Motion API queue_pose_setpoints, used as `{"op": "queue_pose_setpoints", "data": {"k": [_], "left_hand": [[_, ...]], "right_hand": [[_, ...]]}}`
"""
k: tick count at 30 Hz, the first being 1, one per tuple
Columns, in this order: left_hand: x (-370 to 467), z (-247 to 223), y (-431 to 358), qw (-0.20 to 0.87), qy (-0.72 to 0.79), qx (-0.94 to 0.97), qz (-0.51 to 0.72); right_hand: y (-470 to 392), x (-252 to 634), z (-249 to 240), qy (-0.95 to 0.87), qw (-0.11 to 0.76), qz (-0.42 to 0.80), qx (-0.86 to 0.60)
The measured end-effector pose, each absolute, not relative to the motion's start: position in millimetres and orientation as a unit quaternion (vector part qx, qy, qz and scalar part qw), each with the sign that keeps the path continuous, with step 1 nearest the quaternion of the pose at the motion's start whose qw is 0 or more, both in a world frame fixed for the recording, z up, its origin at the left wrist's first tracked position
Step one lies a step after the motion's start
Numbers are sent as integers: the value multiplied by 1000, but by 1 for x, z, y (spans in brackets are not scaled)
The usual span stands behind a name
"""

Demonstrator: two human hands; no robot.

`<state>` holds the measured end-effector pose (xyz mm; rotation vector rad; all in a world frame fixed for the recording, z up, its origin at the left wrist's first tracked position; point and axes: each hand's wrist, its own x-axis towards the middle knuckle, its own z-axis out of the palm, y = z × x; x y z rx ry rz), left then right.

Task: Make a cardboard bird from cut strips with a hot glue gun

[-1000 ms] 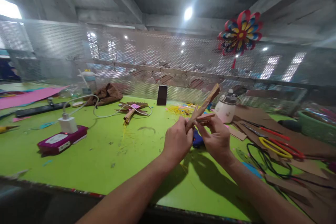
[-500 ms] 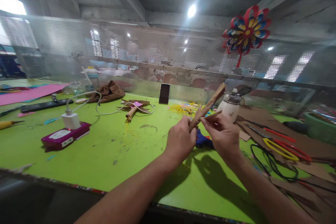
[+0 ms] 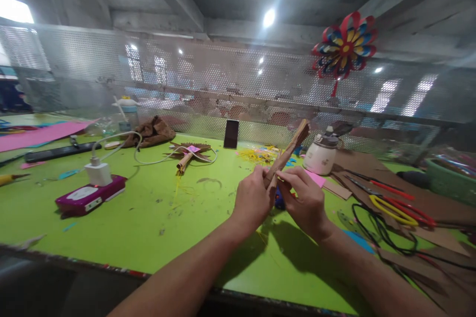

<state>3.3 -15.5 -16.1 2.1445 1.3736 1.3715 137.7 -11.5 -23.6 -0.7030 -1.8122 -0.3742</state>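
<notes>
My left hand (image 3: 251, 195) is closed round a folded brown paper strip (image 3: 290, 148), its far end slanting up to the right. At the strip's lower part, my right hand (image 3: 307, 203) pinches the edge of the paper between thumb and fingers, close beside the left hand. Beneath the hands, a blue object (image 3: 279, 199) on the table is mostly hidden. Left of the hands lies a brown paper piece with a rolled stem (image 3: 184, 162), toothed edges, a pink patch and yellow strands.
On the right are a white bottle (image 3: 320, 153), scissors (image 3: 394, 209), a black cord (image 3: 383, 228), brown cardboard (image 3: 357, 161) and a green basket (image 3: 449, 178). A phone (image 3: 231, 133) stands at the back. A purple power strip (image 3: 91, 195) with a charger sits left.
My right hand has brought the thin brown flap it held apart down against the paper strip. The view has shifted slightly, and pink and blue pieces beyond my right hand now show.
</notes>
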Motion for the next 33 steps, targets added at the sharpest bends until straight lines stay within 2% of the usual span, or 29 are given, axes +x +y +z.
{"op": "queue_pose_setpoints", "data": {"k": [6,13,33], "left_hand": [[3,-19,-13,152,453,733,484],[2,-19,-11,170,451,729,486],[0,-23,-1,327,413,686,502]], "right_hand": [[-9,139,-23,-766,551,-175,-282],[-5,143,-25,-780,540,-136,-284],[-6,143,-25,-783,533,-71,-312]]}}
